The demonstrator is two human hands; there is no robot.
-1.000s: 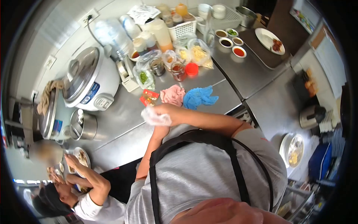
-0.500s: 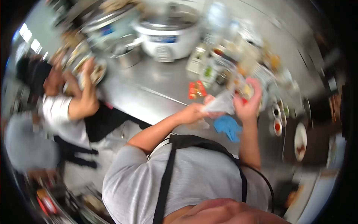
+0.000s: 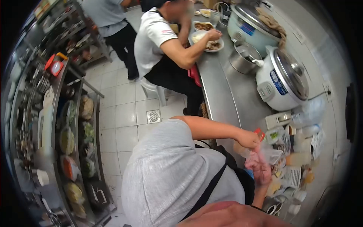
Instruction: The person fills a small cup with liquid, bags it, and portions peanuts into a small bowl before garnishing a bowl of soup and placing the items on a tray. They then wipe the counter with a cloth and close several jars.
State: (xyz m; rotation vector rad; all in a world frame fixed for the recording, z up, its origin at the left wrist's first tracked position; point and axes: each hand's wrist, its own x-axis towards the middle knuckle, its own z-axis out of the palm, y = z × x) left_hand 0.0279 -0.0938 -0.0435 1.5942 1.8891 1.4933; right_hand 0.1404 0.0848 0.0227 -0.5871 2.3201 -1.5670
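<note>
A thin clear plastic bag (image 3: 273,155) is bunched up between my two hands over the steel counter. My left hand (image 3: 247,139) is closed, pinching the gathered part of the bag. Just below it, my right hand (image 3: 262,172) has its fingers curled against the bag; some of them are hidden behind the plastic. Whatever the bag holds, if anything, I cannot make out. A red packet (image 3: 259,133) lies just beyond my left hand. Something blue and crumpled (image 3: 249,173) shows partly beside my right wrist.
Bottles, a container with greens (image 3: 274,135) and a white basket (image 3: 293,176) crowd the wall side. A rice cooker (image 3: 267,90) and metal pot (image 3: 245,62) stand farther along. A seated person (image 3: 157,45) eats at the counter; another stands behind. Shelves (image 3: 56,113) with bagged food stand left.
My view has swung left, bringing the shelves and floor into sight. My right hand, more spread beside the bag before, is now curled close to my left hand, and the bag is more bunched.
</note>
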